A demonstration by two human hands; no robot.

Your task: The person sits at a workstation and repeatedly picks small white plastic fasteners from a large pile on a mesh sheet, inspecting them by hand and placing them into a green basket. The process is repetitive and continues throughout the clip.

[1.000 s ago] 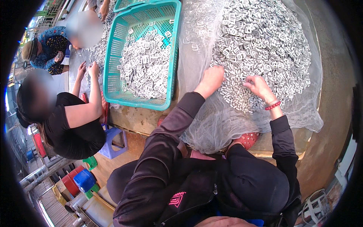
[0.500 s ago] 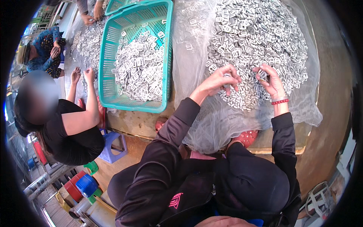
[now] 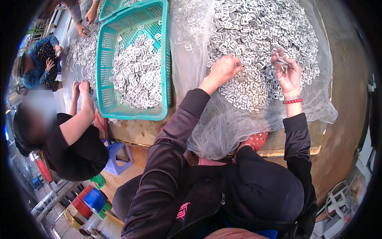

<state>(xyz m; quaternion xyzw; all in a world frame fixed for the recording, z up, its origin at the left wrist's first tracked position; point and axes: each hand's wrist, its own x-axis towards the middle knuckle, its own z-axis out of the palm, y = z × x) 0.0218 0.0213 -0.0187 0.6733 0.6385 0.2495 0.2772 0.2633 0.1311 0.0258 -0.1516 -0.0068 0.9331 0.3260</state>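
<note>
A big heap of silver slide buckles [image 3: 262,36] lies in front of me. At its near side sits a patch of small oval metal pieces [image 3: 246,93]. My left hand [image 3: 225,71] hovers over the heap's left edge with its fingers pinched together; whatever they hold is hidden. My right hand [image 3: 289,75], with a red bead bracelet at the wrist, is raised palm up over the right part of the heap. Its curled fingers hold a silver metal buckle [image 3: 281,61], partly covered by the fingers.
Left of the heap stands a teal plastic basket [image 3: 165,79] partly filled with buckles. Thin translucent netting [image 3: 211,131] lies under the heap. A person in black [image 3: 75,147] sits at the left near a purple stool [image 3: 119,159]. Other people's hands [image 3: 85,24] work at the far left.
My left hand has moved slightly left and up, its fingers now drawn together. My right hand has turned palm up and lifted a little. The whole view has shifted slightly.
</note>
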